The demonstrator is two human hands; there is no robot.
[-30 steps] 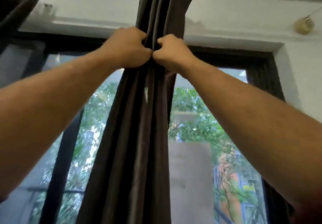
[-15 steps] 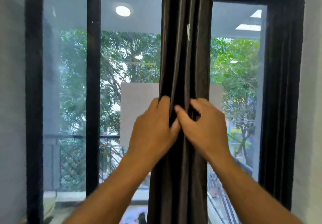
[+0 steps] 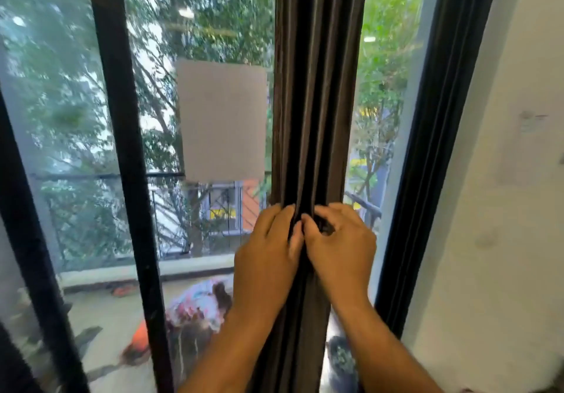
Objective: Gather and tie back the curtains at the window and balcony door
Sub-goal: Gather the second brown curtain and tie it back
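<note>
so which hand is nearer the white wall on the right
Right. The right hand grips the gathered curtain on the side facing the white wall; the left hand grips it on the far side.

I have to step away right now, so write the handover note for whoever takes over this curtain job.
Left hand: grips the left side of the gathered curtain.
Right hand: pinches the folds from the right; the two thumbs meet at the middle.
Curtain: bunched into one narrow column, hanging in front of the glass beside the dark door frame.
Done: fabric gathered.
Left: no tie-back is visible, so it is not yet tied. Other curtains are out of view; check them.
</note>
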